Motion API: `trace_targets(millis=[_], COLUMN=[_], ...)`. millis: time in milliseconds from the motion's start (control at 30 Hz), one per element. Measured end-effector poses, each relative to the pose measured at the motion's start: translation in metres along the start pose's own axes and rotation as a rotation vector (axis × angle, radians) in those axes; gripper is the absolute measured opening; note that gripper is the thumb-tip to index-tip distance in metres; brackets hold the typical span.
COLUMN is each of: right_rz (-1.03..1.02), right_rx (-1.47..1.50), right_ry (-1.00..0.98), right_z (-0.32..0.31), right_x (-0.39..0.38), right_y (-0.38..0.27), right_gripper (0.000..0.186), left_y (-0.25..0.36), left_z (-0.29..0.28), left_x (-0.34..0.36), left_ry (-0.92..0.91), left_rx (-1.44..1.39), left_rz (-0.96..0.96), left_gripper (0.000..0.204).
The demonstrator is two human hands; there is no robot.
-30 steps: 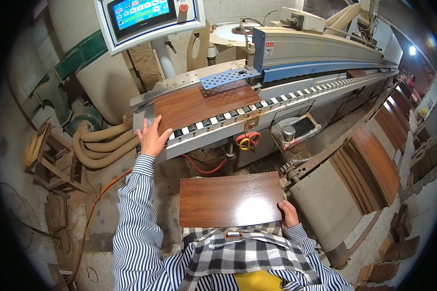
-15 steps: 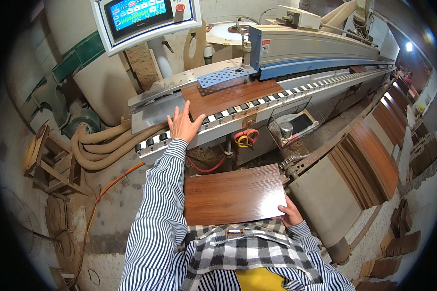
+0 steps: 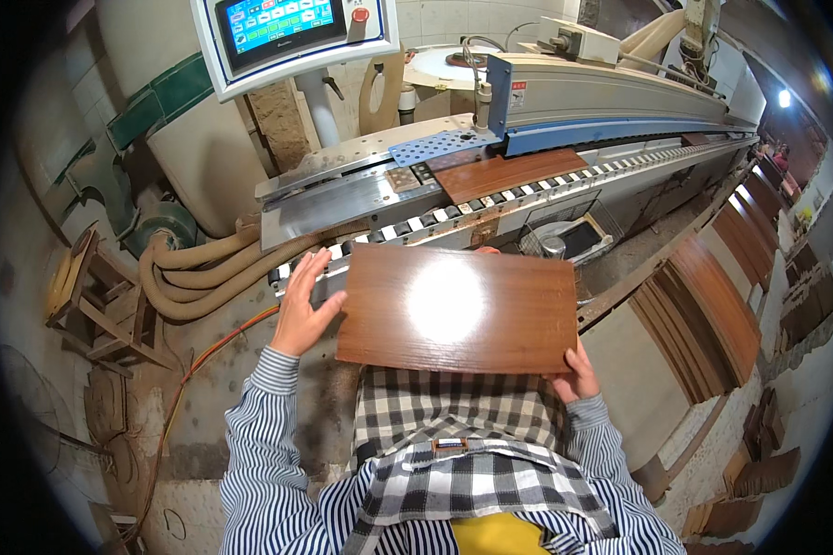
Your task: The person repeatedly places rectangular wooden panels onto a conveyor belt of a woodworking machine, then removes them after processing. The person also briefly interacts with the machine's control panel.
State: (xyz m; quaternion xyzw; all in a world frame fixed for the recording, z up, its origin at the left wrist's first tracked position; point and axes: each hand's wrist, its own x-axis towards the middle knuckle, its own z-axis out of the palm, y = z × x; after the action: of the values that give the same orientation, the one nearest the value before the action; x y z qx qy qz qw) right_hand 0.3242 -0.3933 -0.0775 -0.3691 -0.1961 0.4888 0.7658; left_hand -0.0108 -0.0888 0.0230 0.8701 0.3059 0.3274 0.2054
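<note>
A rectangular wood-grain board is lifted in front of me, level with the machine's front, with glare on its face. My right hand grips its lower right corner. At its left end, my left hand is open, fingers extended, thumb close to the edge; whether it touches is unclear. Beyond them, a second brown board lies on the long edge-banding machine, partly under its blue-and-grey beam, beside a roller track, a steel infeed plate and a blue perforated plate.
A touchscreen panel on a post stands top left. A wooden stool and thick hoses are at left. Stacked boards line a conveyor on the right, with more panels against the wall. A wire basket hangs beneath the machine.
The board on the machine has slid right under the beam. My left hand has left it and come down leftward; my right hand has raised the held board toward the machine.
</note>
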Motion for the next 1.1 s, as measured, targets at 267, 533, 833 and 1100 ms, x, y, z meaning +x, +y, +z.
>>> trace_targets(millis=[267,533,833,1100], right_rz=[0.075,0.178,-0.213,-0.024], right_rx=[0.066,0.376,-1.720,-2.242], right_ry=[-0.160,-0.104,-0.175,-0.221], right_z=[0.072,0.105,0.057,0.023], right_x=[0.088,0.129,0.041,-0.016], right_y=[-0.007,0.015,0.019,0.052], right_gripper=[0.063,0.053,0.048,0.060], left_y=[-0.002,-0.051,-0.054,-0.057], left_z=[-0.014,-0.007,-0.003,0.010], left_x=[-0.023,-0.002,0.051,0.073], left_ry=[-0.121,0.020,0.001,0.034], left_rx=[0.305,0.466,0.436,0.410], left_rz=[-0.002,-0.155,-0.409,-0.433], left_gripper=[0.072,0.065,0.073,0.077])
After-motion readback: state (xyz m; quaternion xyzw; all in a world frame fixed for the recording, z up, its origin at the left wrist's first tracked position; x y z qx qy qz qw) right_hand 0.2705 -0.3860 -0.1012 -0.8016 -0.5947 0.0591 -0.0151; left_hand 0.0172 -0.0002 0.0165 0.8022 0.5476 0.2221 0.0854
